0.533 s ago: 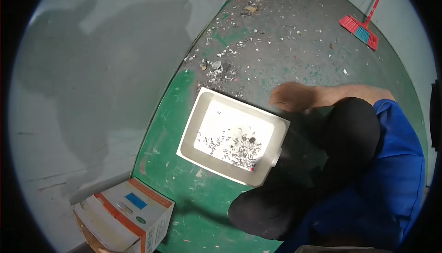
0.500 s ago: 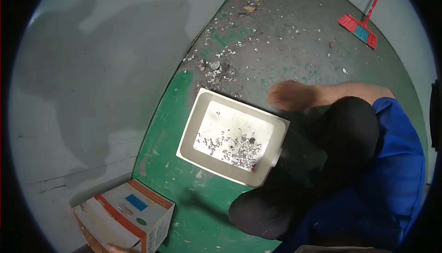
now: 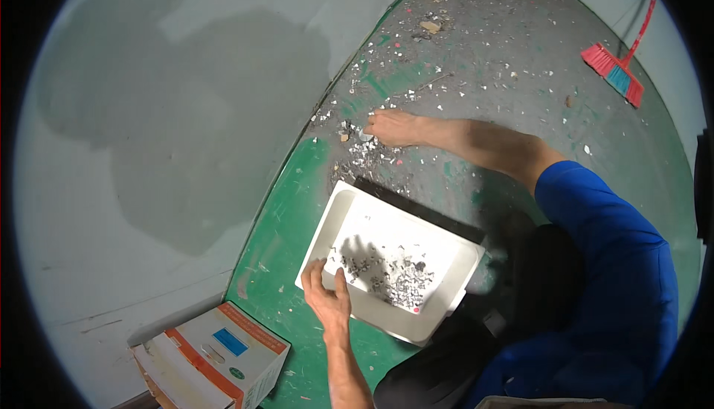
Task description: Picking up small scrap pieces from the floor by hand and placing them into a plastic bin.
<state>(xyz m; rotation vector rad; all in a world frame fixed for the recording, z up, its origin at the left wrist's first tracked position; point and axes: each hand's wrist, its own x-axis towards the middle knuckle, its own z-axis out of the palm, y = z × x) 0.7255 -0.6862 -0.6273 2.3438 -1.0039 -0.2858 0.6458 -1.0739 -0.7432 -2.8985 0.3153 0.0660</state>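
A white rectangular tray (image 3: 465, 279) lies on the green floor in front of me, with many small grey and silvery bits (image 3: 405, 282) and one red bit inside. My left hand (image 3: 327, 301) is over the tray's near left rim, fingers apart; whether they touch the rim I cannot tell. Its shadow falls across the bits. Beyond the tray, my right hand (image 3: 394, 126) reaches down to a scatter of white and dark debris (image 3: 368, 156). The fingers are closed at the edge of a flat grey disc (image 3: 365, 135), partly covering it.
An opened white and orange cardboard box (image 3: 223, 353) stands at the lower left by the pale wall (image 3: 186, 111). A red and teal broom (image 3: 613, 74) leans at the upper right. Litter is strewn over the grey floor (image 3: 506, 37) ahead. My knees are close to the tray.
My right hand has gone forward and left to the debris pile. My left hand has come from the cardboard box to the tray's rim. The whole view has shifted slightly.
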